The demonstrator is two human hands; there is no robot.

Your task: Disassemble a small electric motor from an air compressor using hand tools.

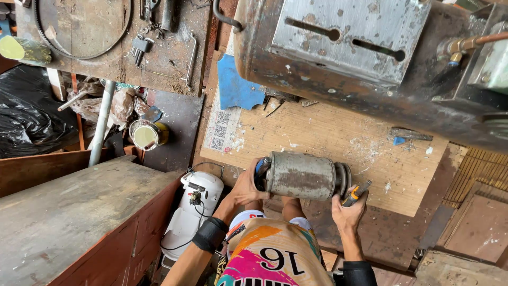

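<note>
A grey, rust-stained metal cylinder [301, 175] with a grooved pulley [343, 180] on its right end lies sideways just in front of my knees. My left hand [244, 186] grips the cylinder's left end, where a blue-handled piece [260, 166] sticks out by my fingers. My right hand [346, 211] is closed round a small tool with an orange and grey handle [356, 193], whose tip rests against the pulley. A black band sits on my left wrist [210, 233].
A big rusty tank [338, 85] hangs over the plywood sheet [328, 132] on the floor. A blue scrap [235, 85], a white appliance [193, 212], a wooden bench [69, 212], an open tin [145, 135], a black bag [26, 116] and a tool-strewn board [79, 32] lie around.
</note>
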